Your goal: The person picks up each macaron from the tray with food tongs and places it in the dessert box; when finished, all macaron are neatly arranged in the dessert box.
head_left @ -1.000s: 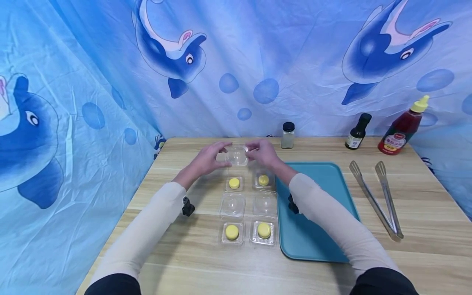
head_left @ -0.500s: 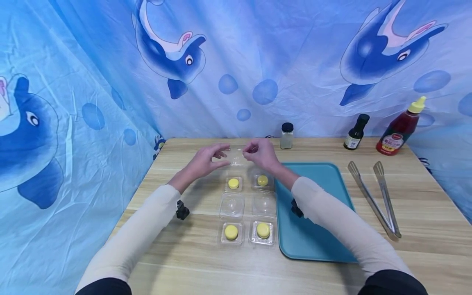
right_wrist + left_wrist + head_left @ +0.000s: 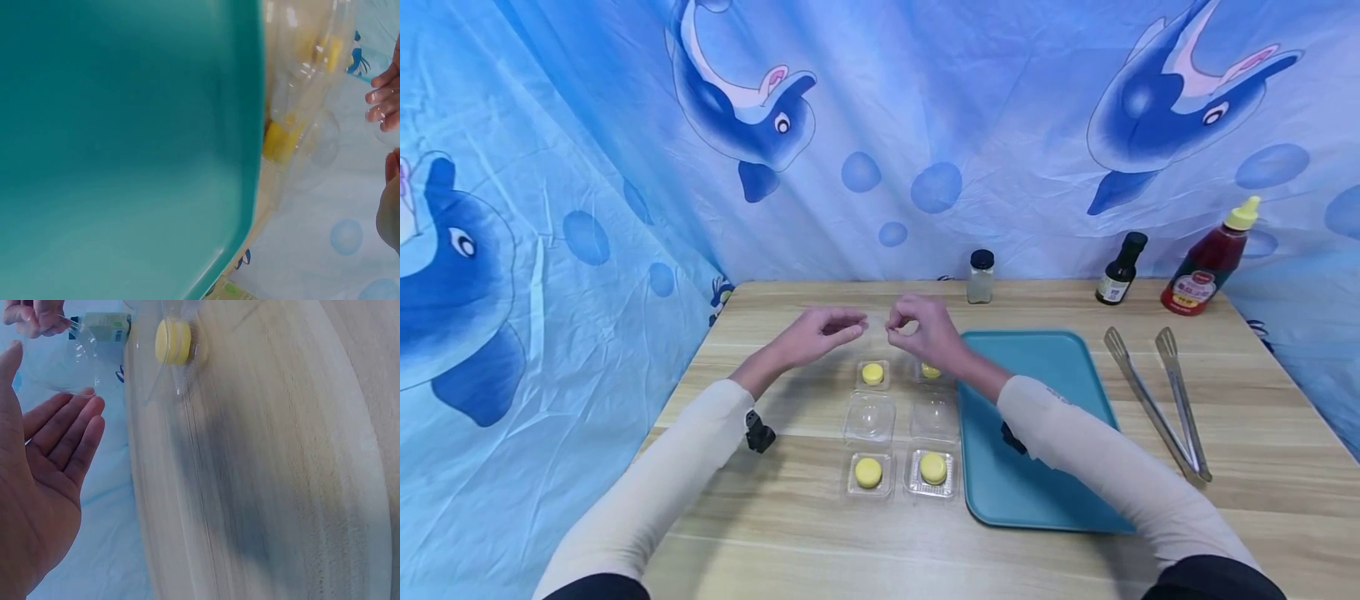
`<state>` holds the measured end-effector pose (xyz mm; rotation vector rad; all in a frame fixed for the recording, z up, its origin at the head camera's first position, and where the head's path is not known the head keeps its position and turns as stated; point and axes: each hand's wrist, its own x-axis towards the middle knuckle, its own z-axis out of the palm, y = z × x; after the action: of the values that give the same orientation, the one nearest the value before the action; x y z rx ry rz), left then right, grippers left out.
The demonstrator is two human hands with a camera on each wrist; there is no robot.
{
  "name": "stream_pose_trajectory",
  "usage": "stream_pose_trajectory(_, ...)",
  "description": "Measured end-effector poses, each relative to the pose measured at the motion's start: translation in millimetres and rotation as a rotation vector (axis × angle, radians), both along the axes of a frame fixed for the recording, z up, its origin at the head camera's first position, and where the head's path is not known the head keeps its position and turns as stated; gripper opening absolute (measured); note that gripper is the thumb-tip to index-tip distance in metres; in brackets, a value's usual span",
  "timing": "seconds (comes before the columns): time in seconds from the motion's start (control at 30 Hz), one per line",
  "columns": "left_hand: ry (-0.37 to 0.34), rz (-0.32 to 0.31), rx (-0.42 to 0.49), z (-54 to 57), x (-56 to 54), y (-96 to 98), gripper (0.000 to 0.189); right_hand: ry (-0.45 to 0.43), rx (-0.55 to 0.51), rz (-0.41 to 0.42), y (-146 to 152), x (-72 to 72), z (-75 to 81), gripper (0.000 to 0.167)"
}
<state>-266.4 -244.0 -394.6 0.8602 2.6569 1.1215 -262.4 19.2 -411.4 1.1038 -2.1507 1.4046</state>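
My right hand pinches the edge of a clear plastic lid between thumb and forefinger. Facing it, my left hand has its fingers straight and close together, with the lid's lower edge at its fingertips in the left wrist view. The head view hardly shows the lid between the hands. Just below stands a clear box with a yellow macaron; whether the lid joins this box is unclear. Beside it, my right hand partly covers another boxed macaron.
Nearer are two open clear boxes holding yellow macarons, their domed lids behind. A teal tray lies right under my right forearm. Tongs, a black-capped jar, a dark bottle and a red sauce bottle stand beyond.
Both hands have come slightly toward me, and the lid has tilted until it barely shows in the head view. My left fingers, earlier spread apart, now lie together.
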Motion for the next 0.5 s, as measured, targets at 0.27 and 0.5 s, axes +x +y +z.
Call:
stream_pose_trajectory(0.27,-0.167,-0.041,0.052,4.2,6.7,-2.7,0.057,0.118,0.01,-0.017,-1,5.9,-3.2,0.017)
stream_pose_trajectory(0.5,-0.187,-0.024,0.035,4.1,11.2,-2.4,0.053,-0.065,0.072,-0.01,-3,13.7,-4.1,0.023)
